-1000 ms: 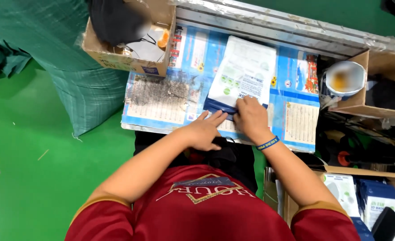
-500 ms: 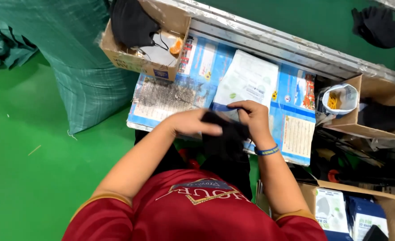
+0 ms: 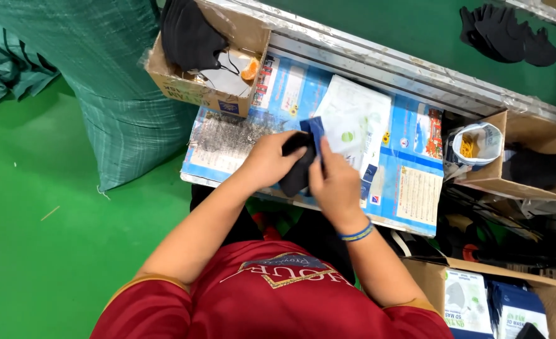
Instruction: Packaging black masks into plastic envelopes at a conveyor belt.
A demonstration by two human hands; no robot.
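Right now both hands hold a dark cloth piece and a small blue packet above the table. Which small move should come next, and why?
Probably slide the dark cloth piece into the blue packet. The left hand wraps the cloth, the right hand pinches the packet against it, and both are lifted above the table, so they look ready to join.

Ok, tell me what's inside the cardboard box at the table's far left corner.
The cardboard box holds black fabric pieces, something white and a small orange item. Whatever lies beneath them is covered.

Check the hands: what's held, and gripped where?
Both hands hold one dark folded mask: left hand wraps its left side, right hand grips its right edge, beside a blue packet.
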